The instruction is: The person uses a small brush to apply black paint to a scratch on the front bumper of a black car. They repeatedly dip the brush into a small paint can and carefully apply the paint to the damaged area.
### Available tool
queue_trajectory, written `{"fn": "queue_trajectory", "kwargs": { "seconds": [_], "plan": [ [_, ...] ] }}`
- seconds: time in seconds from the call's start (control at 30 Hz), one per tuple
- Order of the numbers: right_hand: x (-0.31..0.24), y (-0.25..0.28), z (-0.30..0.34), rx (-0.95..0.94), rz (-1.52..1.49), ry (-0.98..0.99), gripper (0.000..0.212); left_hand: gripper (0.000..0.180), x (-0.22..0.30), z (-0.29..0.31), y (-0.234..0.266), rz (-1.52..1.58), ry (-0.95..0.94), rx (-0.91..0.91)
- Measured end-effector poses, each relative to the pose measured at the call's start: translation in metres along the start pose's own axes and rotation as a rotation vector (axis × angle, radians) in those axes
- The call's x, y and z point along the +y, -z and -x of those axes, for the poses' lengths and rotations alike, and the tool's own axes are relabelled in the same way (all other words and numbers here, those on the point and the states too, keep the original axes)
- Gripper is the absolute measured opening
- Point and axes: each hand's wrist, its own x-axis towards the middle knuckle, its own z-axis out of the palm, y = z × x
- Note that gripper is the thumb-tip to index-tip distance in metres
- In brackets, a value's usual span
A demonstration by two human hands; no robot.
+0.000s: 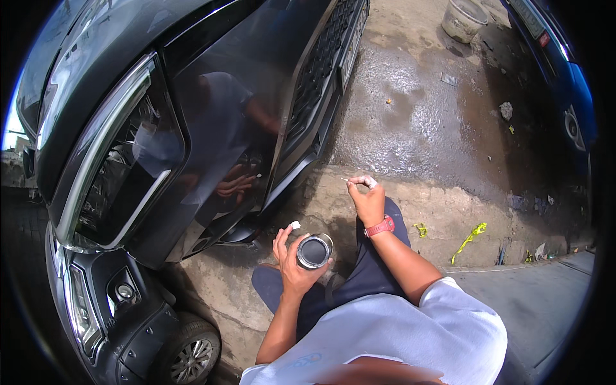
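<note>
Open can point(314, 265) with dark contents point(313, 250) sits low and central in the head view, right of and nearer than the dark car's bumper point(218, 122). The left hand point(294, 271) grips its side; a small white piece point(295, 225) shows at those fingertips, whether pinched I cannot tell. Farther and rightward, the right hand point(368, 204) pinches a thin pale sliver point(345, 179). A loosened left grip or a tilt could spill the contents over the trousers point(369, 276); a slack pinch could drop the sliver onto the concrete point(410, 199).
</note>
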Motion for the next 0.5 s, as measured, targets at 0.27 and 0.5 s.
{"fn": "queue_trajectory", "kwargs": {
  "seconds": [0.27, 0.5],
  "plan": [
    [-0.049, 0.078, 0.060, 0.124, 0.320, -0.222, 0.013, 0.086, 0.152, -0.021, 0.137, 0.064, -0.040, -0.238],
    [-0.132, 0.213, 0.142, 0.070, 0.701, -0.362, 0.010, 0.090, 0.261, -0.024, 0.260, 0.140, -0.053, -0.284]
  ]
}}
